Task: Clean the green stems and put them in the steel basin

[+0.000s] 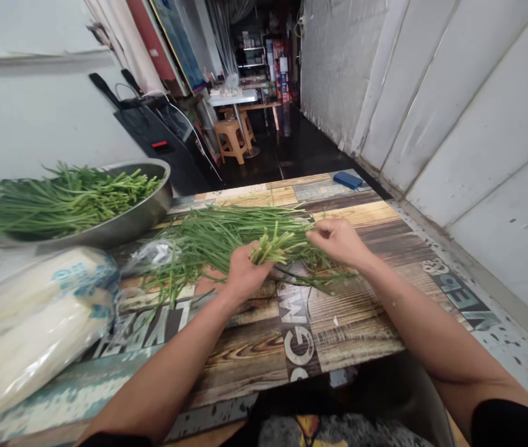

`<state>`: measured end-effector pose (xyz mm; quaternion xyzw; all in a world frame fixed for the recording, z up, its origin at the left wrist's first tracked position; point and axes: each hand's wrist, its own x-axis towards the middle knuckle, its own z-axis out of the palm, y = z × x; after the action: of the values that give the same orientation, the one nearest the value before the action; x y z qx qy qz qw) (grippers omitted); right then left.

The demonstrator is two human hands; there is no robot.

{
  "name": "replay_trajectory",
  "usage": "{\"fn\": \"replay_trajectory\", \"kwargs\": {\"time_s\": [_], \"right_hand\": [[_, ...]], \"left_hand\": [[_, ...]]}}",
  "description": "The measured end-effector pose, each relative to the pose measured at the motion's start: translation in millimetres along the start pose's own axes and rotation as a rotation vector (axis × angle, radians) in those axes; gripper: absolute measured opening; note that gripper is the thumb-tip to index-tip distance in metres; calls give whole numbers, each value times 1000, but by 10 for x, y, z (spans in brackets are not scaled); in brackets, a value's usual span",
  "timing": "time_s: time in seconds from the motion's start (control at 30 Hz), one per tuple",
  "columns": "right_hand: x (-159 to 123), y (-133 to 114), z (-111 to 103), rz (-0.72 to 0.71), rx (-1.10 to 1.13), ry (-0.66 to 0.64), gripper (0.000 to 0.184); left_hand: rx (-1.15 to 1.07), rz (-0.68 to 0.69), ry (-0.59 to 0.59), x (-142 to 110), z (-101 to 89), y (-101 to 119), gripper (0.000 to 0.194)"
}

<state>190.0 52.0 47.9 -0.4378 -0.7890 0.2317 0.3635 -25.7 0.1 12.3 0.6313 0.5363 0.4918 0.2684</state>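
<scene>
My left hand (246, 273) is wrapped around a bunch of garlic chives (276, 246), with the pale cut ends sticking out toward the right. My right hand (336, 239) is closed in a pinch at the right end of a loose pile of garlic chives (227, 225). Whatever lies between its fingertips, if anything, is too small to make out. The pile rests on the wood-patterned table (361, 323), its green leaves pointing left. Thin trimmings (324, 267) are scattered below the right hand.
A metal basin (152, 208) heaped with more chives stands at the left. In front of it lies a clear plastic bag with long white contents (35, 323). A crumpled clear bag (152, 253) touches the pile. A blue flat box (348, 180) sits at the far table edge.
</scene>
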Motion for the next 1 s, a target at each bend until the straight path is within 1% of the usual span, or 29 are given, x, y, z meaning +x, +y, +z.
{"fn": "replay_trajectory", "kwargs": {"time_s": [0.07,0.1,0.13,0.17,0.2,0.27,0.37,0.4,0.47,0.53,0.57,0.7,0.77,0.83,0.9,1.0], "right_hand": [[16,43,-32,153,16,70,46],[21,61,-43,187,19,78,47],[25,75,-46,177,11,77,47],[27,84,-41,131,-3,69,42],[25,86,-28,66,-15,59,32],[14,70,21,-50,-16,51,4],[-21,0,109,-111,-26,19,8],[-34,-31,128,-137,-42,-7,13],[-59,-88,142,-205,-64,-87,24],[-78,-129,125,-249,-61,-169,26],[-85,-142,109,-248,-58,-202,25],[-103,-160,79,-155,-26,-313,14],[-109,-157,118,-94,83,-377,10],[-112,-146,195,12,266,-430,19],[-115,-131,286,148,454,-475,30],[-123,-125,392,323,659,-506,36]], "left_hand": [[-22,-16,-15,6,-1,55,27],[-27,-19,-20,8,-2,74,27],[-29,-19,-17,9,-2,85,28],[-28,-18,-13,8,-2,87,28],[-23,-18,-7,7,-1,81,28],[-7,-20,-3,2,0,49,27],[16,-22,-14,-10,2,-7,24],[25,-15,-27,-14,2,-18,23],[53,12,-75,-19,-3,-25,19],[84,46,-123,-21,-11,-15,16],[98,59,-136,-22,-15,-6,15],[123,84,-124,-19,-35,31,13],[122,91,-138,-16,-47,46,13],[98,93,-158,-12,-60,55,13],[67,92,-170,-9,-72,61,11],[67,102,-174,-6,-79,69,10]]}}
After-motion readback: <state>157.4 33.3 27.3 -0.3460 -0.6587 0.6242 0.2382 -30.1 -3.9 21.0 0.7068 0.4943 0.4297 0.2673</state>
